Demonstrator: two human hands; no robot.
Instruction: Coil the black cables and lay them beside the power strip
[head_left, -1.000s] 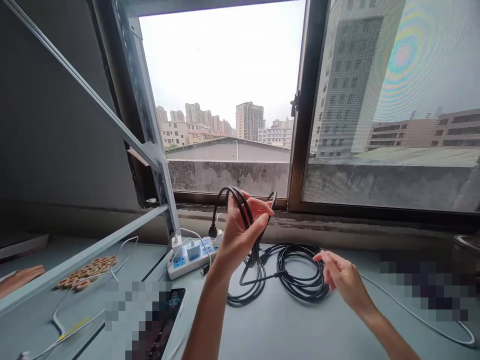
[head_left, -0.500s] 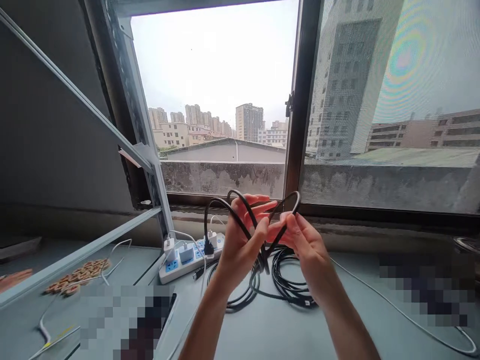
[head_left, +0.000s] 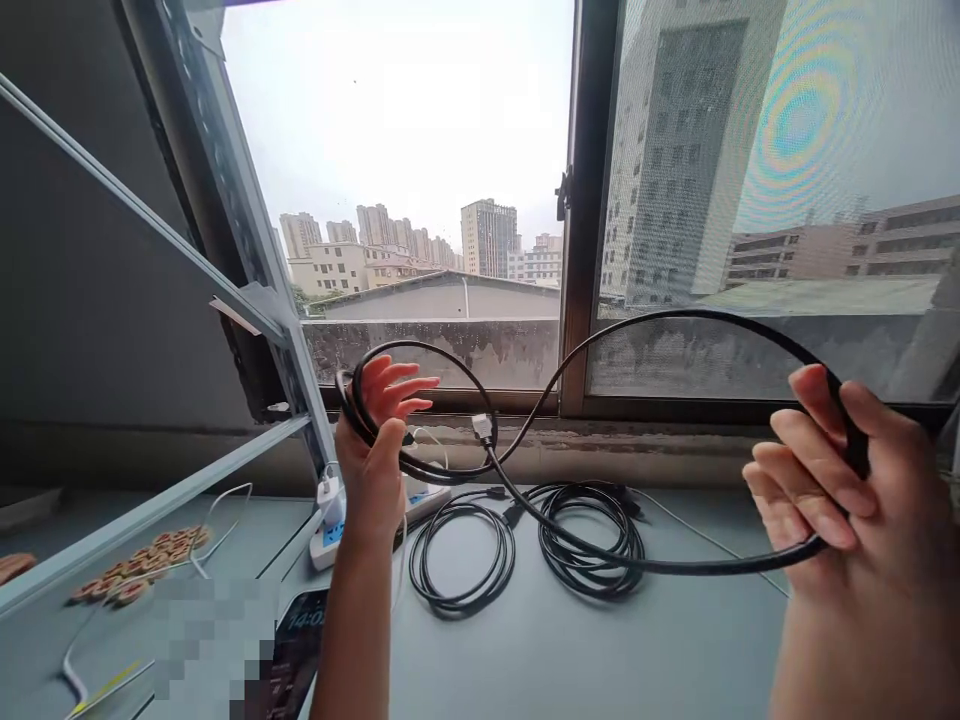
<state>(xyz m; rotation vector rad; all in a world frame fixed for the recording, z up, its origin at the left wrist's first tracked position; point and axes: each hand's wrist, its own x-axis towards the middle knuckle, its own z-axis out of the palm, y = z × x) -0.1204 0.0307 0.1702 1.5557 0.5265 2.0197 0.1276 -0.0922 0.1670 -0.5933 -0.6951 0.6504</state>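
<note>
A black cable (head_left: 675,313) with a light-coloured plug (head_left: 482,427) hangs in the air in front of the window. Several of its loops lie across my left hand (head_left: 379,430), held at the thumb, while the fingers stretch forward. My right hand (head_left: 847,480), at the far right, is closed around another stretch of the cable. One wide bend joins the two hands, and the plug dangles between them. Below, on the table, lie a smaller black cable coil (head_left: 461,605) and a thicker black cable coil (head_left: 562,565); neither hand touches them.
A white power strip (head_left: 324,548) with adapters is partly behind my left arm. A phone (head_left: 300,640) lies by that arm. Metal shelf bars (head_left: 172,475) cross the left side. Beyond them are small round wooden pieces (head_left: 150,565) and another person's hand (head_left: 13,567). The window frame (head_left: 583,300) rises behind.
My hands have moved apart, left hand leftward and right hand far to the right. The cable between them has been drawn into a wide bend, and its light plug has come into view.
</note>
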